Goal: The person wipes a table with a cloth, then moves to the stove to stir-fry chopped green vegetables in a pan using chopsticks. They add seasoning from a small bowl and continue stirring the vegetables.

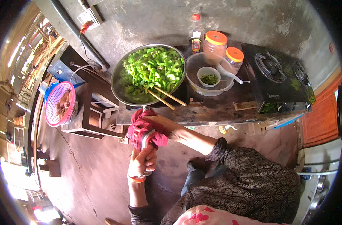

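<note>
A wide metal pan [116,88] full of chopped green vegetables [152,69] sits at the left end of the wooden bench. Two wooden chopsticks [170,97] rest in it, their ends jutting over the near rim. The pan's handle points toward me. My left hand [144,162] is wrapped round the lower part of the handle. Closer to the pan, my right hand [158,124] grips a crumpled red cloth [143,133] bunched about the handle; the cloth hides part of the handle and some of my right fingers.
Right of the pan, a clear plastic basin [191,71] holds a white bowl [208,71] of green pieces and a ladle [231,74]. Orange-lidded jars [216,39], a sauce bottle [195,37] and a gas stove [274,80] stand beyond. A pink colander [53,101] is at left.
</note>
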Demonstrator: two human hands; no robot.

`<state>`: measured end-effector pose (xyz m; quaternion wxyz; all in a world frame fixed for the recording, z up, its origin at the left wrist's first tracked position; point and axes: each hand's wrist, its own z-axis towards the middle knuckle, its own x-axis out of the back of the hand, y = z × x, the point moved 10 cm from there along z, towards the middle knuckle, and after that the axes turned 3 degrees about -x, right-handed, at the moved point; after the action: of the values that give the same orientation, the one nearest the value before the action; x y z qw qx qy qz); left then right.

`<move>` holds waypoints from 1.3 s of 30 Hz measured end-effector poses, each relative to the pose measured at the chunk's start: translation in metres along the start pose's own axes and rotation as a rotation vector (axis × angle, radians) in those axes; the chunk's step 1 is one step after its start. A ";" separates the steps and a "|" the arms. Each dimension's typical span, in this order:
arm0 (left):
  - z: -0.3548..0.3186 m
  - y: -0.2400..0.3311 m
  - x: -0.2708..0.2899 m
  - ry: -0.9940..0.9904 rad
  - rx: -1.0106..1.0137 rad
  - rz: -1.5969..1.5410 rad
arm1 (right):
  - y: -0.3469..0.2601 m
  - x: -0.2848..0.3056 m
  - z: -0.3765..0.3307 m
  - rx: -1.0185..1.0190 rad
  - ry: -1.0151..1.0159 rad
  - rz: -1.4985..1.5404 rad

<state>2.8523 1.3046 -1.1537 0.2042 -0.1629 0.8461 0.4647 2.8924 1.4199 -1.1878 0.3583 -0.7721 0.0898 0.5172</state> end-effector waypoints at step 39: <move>0.104 -0.129 0.061 -0.202 -0.117 -0.652 | -0.288 0.287 -0.314 0.849 1.291 -1.120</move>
<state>2.8803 1.3219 -1.3273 0.4152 -0.3893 0.6969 0.4364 3.3986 1.4932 -1.2375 0.6855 -0.6450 0.0678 -0.3310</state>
